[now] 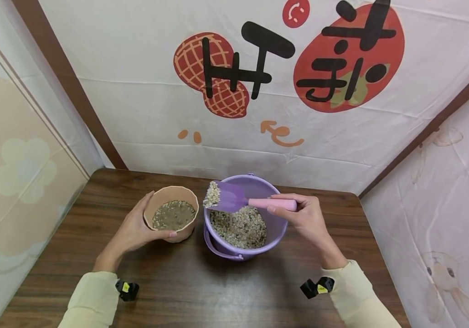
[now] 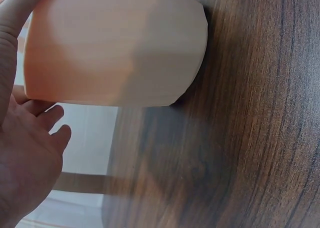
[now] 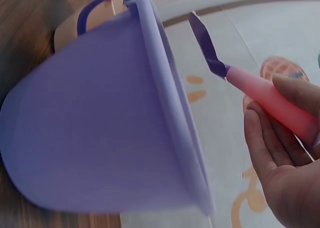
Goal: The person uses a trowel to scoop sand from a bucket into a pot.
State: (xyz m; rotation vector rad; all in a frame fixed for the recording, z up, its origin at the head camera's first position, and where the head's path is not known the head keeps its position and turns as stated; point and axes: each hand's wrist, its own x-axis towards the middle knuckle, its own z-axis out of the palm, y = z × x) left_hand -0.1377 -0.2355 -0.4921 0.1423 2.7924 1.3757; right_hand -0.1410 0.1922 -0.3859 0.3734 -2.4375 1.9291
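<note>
My left hand (image 1: 141,225) grips a peach-coloured flowerpot (image 1: 185,233) at its side, thumb in front and fingers behind the rim. Inside the pot lies a greyish-brown layer of grit. In my right hand (image 1: 306,216) is a toy shovel (image 1: 232,198) with a purple blade and a pink handle (image 3: 262,90), pinched between thumb and fingers. Pale grains (image 1: 212,194) sit at the blade's tip, which is above the left rim of a purple bucket (image 1: 273,234). Coarse pale grit (image 1: 240,230) covers the bucket's bottom. The left wrist view shows the pot's smooth wall (image 2: 115,48) upright on the table.
A dark wooden table (image 1: 218,291) carries both containers, the bucket just right of the pot. The bucket's handle (image 1: 218,250) hangs down at its front left. White printed cloth (image 1: 144,105) stands behind the table, with more cloth on both sides.
</note>
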